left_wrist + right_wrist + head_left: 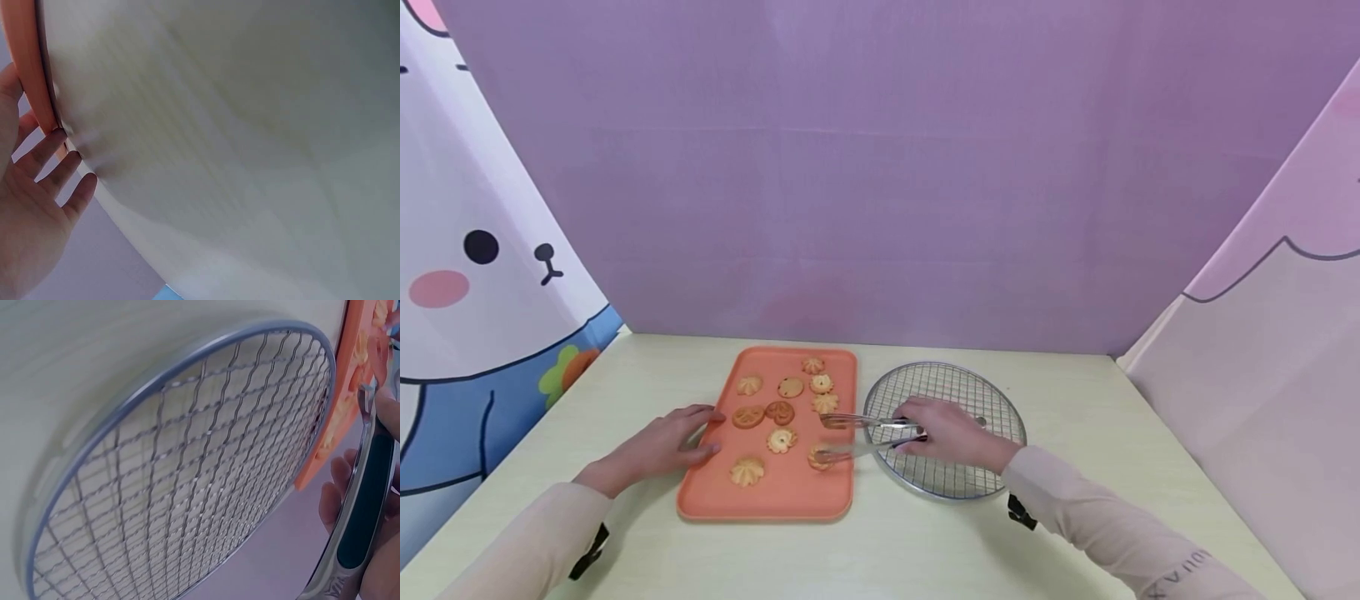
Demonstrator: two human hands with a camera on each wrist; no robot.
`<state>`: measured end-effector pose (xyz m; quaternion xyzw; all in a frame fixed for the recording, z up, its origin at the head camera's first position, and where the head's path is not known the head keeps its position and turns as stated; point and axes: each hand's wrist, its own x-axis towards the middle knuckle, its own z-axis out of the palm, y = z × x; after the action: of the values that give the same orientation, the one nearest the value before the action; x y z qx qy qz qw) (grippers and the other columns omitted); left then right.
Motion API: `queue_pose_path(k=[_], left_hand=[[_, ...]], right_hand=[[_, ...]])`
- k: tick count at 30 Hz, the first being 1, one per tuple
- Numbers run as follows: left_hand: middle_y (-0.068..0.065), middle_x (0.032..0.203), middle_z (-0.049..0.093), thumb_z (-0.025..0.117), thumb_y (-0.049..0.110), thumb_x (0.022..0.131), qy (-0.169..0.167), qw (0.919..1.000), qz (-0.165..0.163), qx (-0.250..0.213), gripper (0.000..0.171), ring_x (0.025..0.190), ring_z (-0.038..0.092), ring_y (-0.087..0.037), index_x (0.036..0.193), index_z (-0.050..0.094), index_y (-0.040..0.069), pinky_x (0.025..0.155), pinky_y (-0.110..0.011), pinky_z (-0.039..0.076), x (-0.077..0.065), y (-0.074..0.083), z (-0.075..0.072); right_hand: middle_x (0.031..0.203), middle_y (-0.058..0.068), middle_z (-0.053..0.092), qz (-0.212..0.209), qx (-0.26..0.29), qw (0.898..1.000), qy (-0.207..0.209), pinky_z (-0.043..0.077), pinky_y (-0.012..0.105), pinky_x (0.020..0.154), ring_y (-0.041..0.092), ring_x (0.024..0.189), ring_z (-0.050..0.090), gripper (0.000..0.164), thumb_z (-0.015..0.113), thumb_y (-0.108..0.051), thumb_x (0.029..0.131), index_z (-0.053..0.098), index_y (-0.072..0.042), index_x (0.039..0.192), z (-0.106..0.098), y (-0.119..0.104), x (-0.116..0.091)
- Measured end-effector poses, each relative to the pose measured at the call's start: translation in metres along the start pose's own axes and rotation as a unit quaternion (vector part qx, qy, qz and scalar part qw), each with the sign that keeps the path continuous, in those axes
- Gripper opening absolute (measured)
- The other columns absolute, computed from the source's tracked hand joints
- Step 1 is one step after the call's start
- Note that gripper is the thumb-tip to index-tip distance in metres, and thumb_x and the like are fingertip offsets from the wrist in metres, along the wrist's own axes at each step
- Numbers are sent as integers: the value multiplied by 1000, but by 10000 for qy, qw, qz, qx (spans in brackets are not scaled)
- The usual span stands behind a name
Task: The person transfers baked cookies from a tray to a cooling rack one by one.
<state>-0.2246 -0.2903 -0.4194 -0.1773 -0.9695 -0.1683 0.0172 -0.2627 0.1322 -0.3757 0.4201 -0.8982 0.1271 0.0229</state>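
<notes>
Gripping tongs, the right hand flanks the tray the spread left hand touches.

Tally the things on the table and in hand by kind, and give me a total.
Cookies: 10
Tray: 1
Wire rack: 1
Tongs: 1
Total: 13
</notes>
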Motion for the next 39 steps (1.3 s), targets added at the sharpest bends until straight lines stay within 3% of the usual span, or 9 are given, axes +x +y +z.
queue_pose_path(k=[10,39], left_hand=[[-19,128,51,61,47,83,52,10000,-22,27,55,119,45,-41,122,56,8,93,-58,40,-1,1,1],[-20,127,52,63,46,82,161,9998,84,42,54,118,46,-41,120,57,9,92,-58,41,-1,2,-1]], right_hand=[[100,-2,63,-106,-258,9996,-5,48,19,64,7,77,56,41,68,-38,80,61,-12,111,4,-10,3],[84,-7,59,-130,-580,9982,44,42,13,52,1,64,47,26,69,-35,79,63,-16,94,8,-17,5]])
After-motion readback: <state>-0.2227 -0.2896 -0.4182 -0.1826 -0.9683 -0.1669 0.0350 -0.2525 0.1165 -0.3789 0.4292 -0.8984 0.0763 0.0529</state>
